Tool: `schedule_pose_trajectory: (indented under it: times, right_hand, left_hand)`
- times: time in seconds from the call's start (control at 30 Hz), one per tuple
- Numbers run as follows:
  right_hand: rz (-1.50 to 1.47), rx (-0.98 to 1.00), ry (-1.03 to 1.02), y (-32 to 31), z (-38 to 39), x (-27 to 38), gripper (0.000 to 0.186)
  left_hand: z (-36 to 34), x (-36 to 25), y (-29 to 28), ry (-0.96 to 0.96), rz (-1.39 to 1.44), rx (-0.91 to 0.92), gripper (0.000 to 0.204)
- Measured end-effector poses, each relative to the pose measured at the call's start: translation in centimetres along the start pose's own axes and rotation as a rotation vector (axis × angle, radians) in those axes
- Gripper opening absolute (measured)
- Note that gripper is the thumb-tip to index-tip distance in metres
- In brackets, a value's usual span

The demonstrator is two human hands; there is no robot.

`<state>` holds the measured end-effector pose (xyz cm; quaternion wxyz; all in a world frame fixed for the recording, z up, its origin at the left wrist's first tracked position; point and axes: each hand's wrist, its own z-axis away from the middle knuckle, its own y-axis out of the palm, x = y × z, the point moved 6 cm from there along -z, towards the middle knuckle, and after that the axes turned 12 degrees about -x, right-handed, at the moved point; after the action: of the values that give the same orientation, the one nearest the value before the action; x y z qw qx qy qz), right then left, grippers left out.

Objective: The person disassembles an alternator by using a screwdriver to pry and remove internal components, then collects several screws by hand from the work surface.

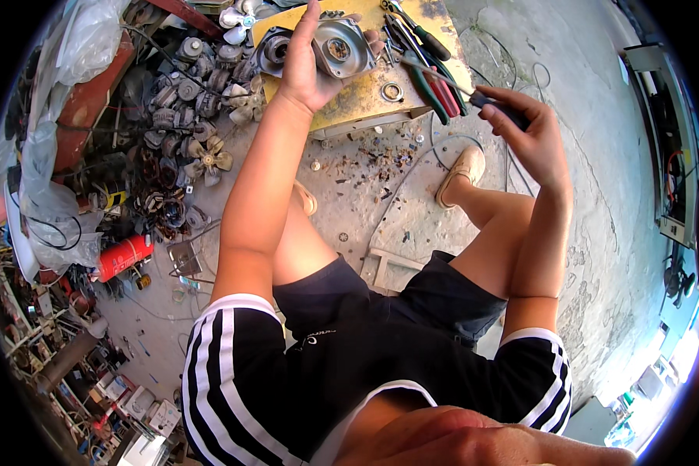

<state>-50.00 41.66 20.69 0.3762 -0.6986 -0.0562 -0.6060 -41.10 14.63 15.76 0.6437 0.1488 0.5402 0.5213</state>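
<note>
Motor housing [338, 48] within left hand [307, 66]

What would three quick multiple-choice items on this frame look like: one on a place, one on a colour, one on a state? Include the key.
1. Where does the round grey motor housing sit?
A. on the yellow board
B. on the concrete floor
C. on the person's lap

2. What colour is the cylinder lying at the left?
A. blue
B. red
C. green

3. What is the right hand doing?
A. lying open and empty
B. resting on a knee
C. gripping a screwdriver

Key: 1 A, the left hand holds the housing on the yellow board. 2 B, the cylinder's body is plainly red. 3 C, the fingers close round the dark handle of the screwdriver, whose shaft points toward the housing.
</note>
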Motion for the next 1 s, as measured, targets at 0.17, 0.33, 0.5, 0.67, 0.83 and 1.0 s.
schedule_pose_trajectory:
  times: [0.17,0.33,0.5,0.67,0.83,1.0]
  right_hand:
    - [-0.101,-0.036,0.056,-1.3,-0.3,0.3,0.036]
    - [-0.264,-0.088,0.063,-0.9,-1.0,-0.7,0.041]
    - [-0.431,-0.176,0.057,0.8,-2.0,1.2,0.038]
    - [-0.423,-0.029,-0.073,3.0,-3.5,6.1,0.032]
    - [-0.48,-0.084,-0.005,7.0,-2.2,5.0,0.029]
    - [-0.448,-0.055,0.079,8.9,-1.6,3.2,0.03]
  left_hand:
    - [0.2,-0.9,-1.2,0.024,0.002,-0.021,0.055]
    - [1.6,-1.4,-0.8,-0.015,-0.067,-0.005,0.067]
    - [2.4,-2.7,-0.9,0.006,-0.044,0.092,0.082]
    - [3.3,-5.1,-1.2,0.041,0.142,0.138,0.087]
    - [3.1,-7.3,-2.2,0.181,0.149,0.18,0.082]
    - [3.4,-7.9,-2.4,0.358,0.03,0.172,0.09]
